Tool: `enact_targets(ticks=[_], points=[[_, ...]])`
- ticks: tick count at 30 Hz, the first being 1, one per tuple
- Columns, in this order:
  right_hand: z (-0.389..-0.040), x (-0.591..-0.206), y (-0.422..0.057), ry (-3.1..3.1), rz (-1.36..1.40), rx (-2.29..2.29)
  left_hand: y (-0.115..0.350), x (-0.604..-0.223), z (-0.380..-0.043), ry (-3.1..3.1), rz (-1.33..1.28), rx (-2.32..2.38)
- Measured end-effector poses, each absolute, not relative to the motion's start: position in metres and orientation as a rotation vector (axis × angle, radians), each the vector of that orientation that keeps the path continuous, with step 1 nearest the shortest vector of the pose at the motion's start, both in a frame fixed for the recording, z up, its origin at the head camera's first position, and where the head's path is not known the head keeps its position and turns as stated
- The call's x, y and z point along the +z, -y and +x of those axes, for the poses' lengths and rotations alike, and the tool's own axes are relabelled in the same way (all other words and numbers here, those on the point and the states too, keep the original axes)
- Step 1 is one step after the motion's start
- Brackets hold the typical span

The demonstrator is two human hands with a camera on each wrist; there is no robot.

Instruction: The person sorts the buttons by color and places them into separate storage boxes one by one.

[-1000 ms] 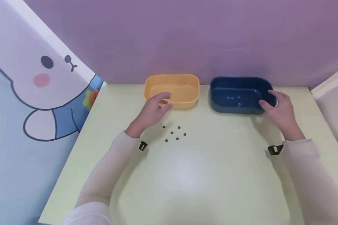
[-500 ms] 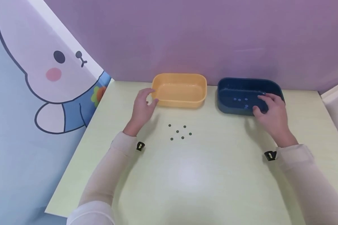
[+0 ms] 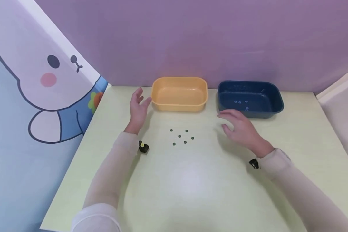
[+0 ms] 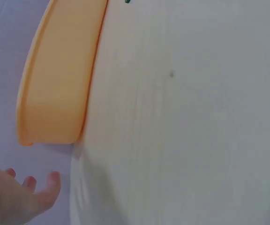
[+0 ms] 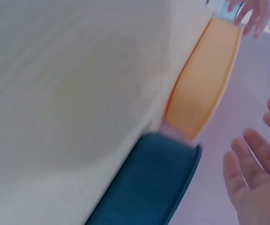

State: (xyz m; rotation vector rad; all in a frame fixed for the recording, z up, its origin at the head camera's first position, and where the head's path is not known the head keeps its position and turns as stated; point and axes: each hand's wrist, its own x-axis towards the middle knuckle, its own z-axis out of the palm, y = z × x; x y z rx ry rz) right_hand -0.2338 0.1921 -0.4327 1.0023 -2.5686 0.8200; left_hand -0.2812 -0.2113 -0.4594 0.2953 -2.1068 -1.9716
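My left hand (image 3: 138,111) hovers by the left end of the yellow bin (image 3: 179,108), its fingers loosely bent around nothing. In front of the navy blue bin (image 3: 261,113), my right hand (image 3: 242,132) hangs over the table with relaxed fingers and an empty grasp. Several small dark round pieces (image 3: 179,136) lie scattered on the table before the yellow bin. Inside the blue bin rest several small ring-like pieces (image 3: 239,102). The right wrist view shows the right hand's spread fingers (image 5: 250,161) beside both bins.
Both bins stand at the back of the pale table (image 3: 191,193), against a purple panel (image 3: 191,38). On the left is a wall with a cartoon rabbit (image 3: 55,87). A white edge (image 3: 339,82) borders the right side.
My right hand has moved left and toward me, away from the blue bin's right end. My left hand has drawn left from the yellow bin's front to beside its left end.
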Motion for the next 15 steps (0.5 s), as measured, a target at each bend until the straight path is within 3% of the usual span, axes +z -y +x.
enact_targets(ticks=[15], points=[[-0.232, -0.437, -0.149, 2.799, 1.162, 0.866, 0.198, -0.443, -0.289, 2.000, 0.363, -2.275]])
